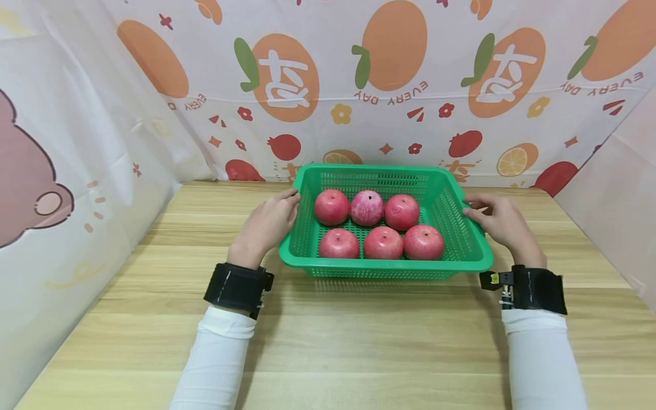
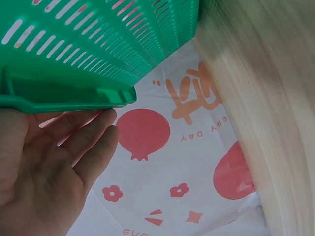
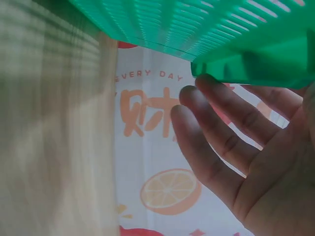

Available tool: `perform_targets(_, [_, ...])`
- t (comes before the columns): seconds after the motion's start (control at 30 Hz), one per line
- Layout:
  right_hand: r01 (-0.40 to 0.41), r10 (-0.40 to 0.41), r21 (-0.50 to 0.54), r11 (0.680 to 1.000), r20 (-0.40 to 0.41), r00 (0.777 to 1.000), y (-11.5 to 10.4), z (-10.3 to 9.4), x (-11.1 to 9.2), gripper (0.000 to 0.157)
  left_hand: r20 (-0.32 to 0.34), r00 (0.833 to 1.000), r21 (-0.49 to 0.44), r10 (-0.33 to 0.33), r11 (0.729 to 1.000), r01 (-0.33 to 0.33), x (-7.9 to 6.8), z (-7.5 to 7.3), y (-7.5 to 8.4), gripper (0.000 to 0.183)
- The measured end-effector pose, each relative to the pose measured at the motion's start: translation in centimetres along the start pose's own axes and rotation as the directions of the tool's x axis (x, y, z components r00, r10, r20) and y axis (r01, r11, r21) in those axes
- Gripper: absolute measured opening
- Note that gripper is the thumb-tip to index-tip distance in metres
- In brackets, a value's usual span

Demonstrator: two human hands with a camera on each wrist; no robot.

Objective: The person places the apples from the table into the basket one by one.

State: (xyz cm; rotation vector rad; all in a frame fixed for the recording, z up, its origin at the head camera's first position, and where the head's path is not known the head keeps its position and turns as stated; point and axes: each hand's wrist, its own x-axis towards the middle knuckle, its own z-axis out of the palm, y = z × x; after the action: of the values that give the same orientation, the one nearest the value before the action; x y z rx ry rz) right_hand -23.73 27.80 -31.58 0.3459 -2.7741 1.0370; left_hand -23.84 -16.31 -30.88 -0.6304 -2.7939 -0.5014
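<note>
A green plastic basket [image 1: 386,266] with slotted walls stands on the wooden table. Inside it lie several red apples in two rows. One apple [image 1: 367,208] in the back row is more streaked and shows a dark spot on top; another apple [image 1: 423,242] sits at the front right. My left hand [image 1: 267,223] grips the basket's left end at the rim, its fingers under the lip in the left wrist view. At the opposite end my right hand [image 1: 504,226] holds the right rim between thumb and fingers; in the right wrist view the outer fingers spread below it.
The wooden table [image 1: 379,347] runs out in front of the basket. A fruit-printed white cloth [image 1: 333,136] hangs close behind the basket, and more pale cloth [image 1: 102,142] borders the left side. Each wrist wears a black strap [image 1: 238,286].
</note>
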Motion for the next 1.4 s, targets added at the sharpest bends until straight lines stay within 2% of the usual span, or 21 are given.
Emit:
perform_targets(0.2, [0.015, -0.011, 0.039, 0.999, -0.095, 0.995, 0.7, 0.8, -0.6, 0.035, 0.006, 1.000, -0.002, 0.000, 1.000, 0.000, 0.2, 0.1, -0.1, 0.035])
perform_targets(0.57, [-0.030, 0.041, 0.100, 0.995, -0.107, 0.993, 0.9, 1.2, -1.2, 0.038, 0.007, 1.000, -0.001, 0.012, 1.000, -0.012, 0.1, 0.1, 0.1, 0.036])
perform_targets(0.7, [-0.017, 0.030, 0.111, 0.994, -0.115, 0.993, 0.9, 1.3, -1.1, 0.037, 0.020, 0.998, 0.002, -0.065, 0.998, 0.065, -0.1, 0.1, 0.0, 0.046])
perform_targets(0.83, [-0.009, 0.023, 0.117, 0.993, -0.113, 0.993, 1.0, 1.4, -1.0, 0.038, 0.036, 0.988, 0.024, -0.151, 0.988, 0.150, -0.3, 0.2, -0.1, 0.049])
perform_targets(1.1, [-0.027, 0.039, 0.109, 0.994, -0.108, 0.993, 1.4, 1.3, -1.6, 0.036, 0.070, 0.984, 0.020, -0.161, 0.987, 0.160, -0.4, 0.7, 0.1, 0.048])
perform_targets(1.4, [-0.041, 0.052, 0.109, 0.993, -0.097, 0.994, 0.6, 1.2, -1.2, 0.038, 0.068, 0.982, -0.001, -0.176, 0.984, 0.177, -0.5, 0.1, 0.2, 0.046])
